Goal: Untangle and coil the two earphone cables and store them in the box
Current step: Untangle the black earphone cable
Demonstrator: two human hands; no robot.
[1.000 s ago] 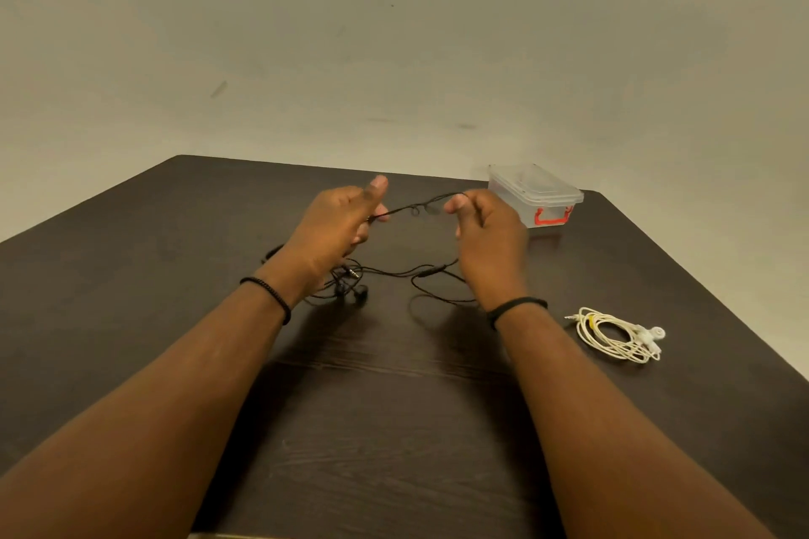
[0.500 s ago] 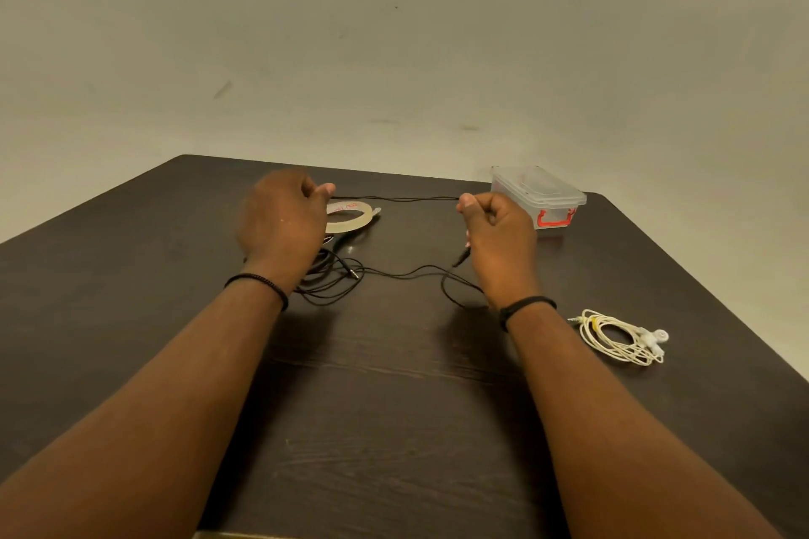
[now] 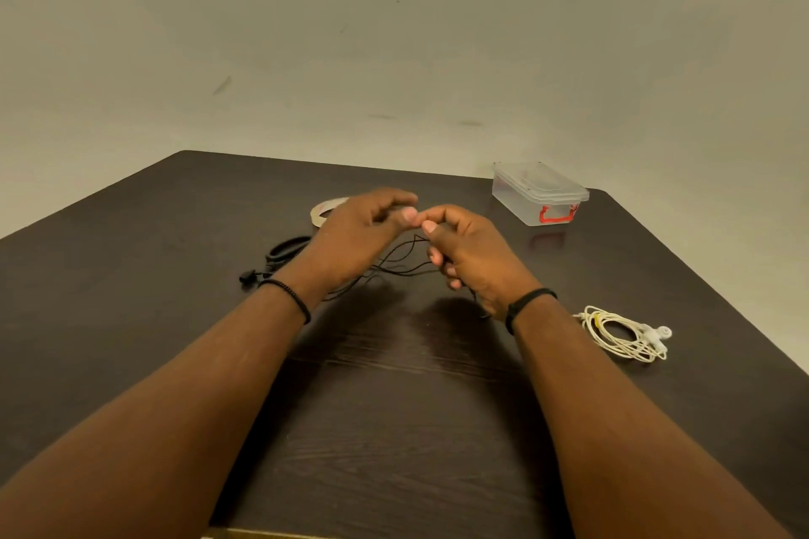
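Left hand (image 3: pixel 354 236) and right hand (image 3: pixel 473 258) raised, curled fingertips together.

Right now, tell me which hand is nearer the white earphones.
Right. The right hand is just up and left of the white earphones, with bare table between them. The left hand is farther left, beyond the right hand.
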